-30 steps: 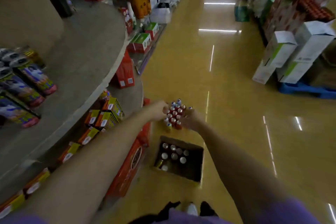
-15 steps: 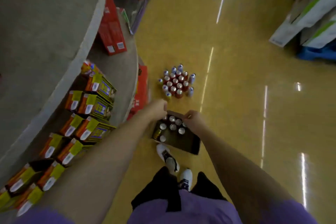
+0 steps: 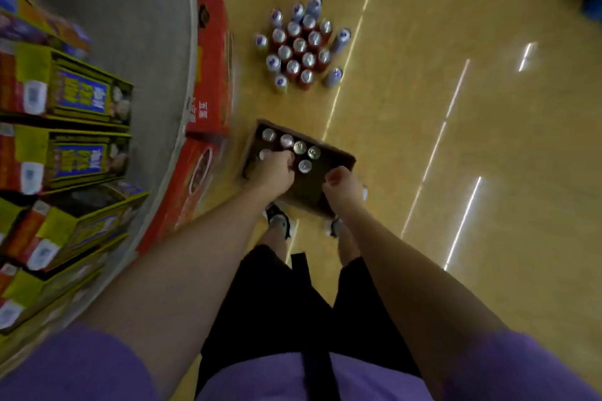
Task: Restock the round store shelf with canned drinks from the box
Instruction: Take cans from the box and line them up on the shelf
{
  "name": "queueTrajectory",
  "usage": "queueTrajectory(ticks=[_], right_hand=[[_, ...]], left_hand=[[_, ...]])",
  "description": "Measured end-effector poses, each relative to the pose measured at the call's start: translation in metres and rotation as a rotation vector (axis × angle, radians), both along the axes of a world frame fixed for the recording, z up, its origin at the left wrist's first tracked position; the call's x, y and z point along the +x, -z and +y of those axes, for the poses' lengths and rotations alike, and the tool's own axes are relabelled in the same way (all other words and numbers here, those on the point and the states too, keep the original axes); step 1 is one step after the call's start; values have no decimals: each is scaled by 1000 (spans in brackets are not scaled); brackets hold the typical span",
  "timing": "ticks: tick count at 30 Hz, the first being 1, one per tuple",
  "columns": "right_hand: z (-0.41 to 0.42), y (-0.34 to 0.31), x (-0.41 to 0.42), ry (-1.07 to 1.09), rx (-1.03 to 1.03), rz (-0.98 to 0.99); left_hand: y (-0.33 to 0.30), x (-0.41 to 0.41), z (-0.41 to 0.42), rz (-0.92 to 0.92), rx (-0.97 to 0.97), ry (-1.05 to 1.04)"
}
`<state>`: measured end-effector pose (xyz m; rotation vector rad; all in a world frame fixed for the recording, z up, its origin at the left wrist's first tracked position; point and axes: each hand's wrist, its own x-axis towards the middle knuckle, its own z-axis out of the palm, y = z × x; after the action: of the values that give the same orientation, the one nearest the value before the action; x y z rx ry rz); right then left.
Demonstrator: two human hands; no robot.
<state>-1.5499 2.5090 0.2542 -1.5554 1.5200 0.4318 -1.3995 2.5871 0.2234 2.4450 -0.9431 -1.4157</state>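
I am curling my left hand (image 3: 275,169) and right hand (image 3: 342,184), both holding nothing, over the box (image 3: 338,159) of cans (image 3: 299,147); labels are blurring unreadably.

My left hand (image 3: 275,172) hides whatever its curled fingers meet in the box (image 3: 338,158). Shelf cartons (image 3: 75,94) at left are blurred and cropped.

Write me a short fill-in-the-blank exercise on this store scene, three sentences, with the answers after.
1. The open cardboard box with cans inside sits on the ____.
2. The left hand reaches down into the ____.
3. The cluster of upright cans stands on the floor ____ the box, not inside it.

Answers: floor; box; beyond
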Motion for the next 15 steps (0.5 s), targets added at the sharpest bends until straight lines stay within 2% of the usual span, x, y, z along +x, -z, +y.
queueTrajectory(ticks=[6, 10, 15], right_hand=[[-28, 84, 1, 64, 104, 0], [-48, 158, 1, 254, 193, 27], [-61, 271, -5, 217, 250, 47]], left_hand=[[75, -14, -3, 17, 104, -86], [142, -38, -16, 90, 207, -345], [242, -70, -31, 183, 292, -592]])
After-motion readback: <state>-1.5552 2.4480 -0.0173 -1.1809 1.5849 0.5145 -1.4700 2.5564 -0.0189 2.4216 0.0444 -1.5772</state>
